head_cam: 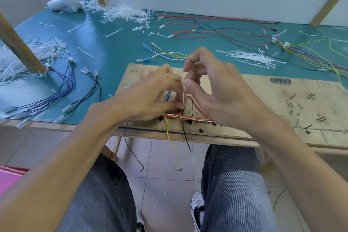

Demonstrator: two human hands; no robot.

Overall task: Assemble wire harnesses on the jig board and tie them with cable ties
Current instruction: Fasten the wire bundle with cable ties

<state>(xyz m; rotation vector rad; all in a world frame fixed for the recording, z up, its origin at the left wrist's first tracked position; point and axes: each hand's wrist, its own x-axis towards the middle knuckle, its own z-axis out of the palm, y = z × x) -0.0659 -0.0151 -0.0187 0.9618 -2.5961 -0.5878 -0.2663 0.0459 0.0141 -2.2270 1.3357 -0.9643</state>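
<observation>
Head view: both hands' fingers (185,85) pinch a cable tie (183,90) over the jig board (263,100).

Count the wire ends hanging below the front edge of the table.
3: a dark wire on the left, a yellow wire in the middle, a black wire on the right. The hands may hide others.

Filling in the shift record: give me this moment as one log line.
stage: tying bundle | left hand: steadies wire bundle | right hand: pinches cable tie | on: jig board
</observation>
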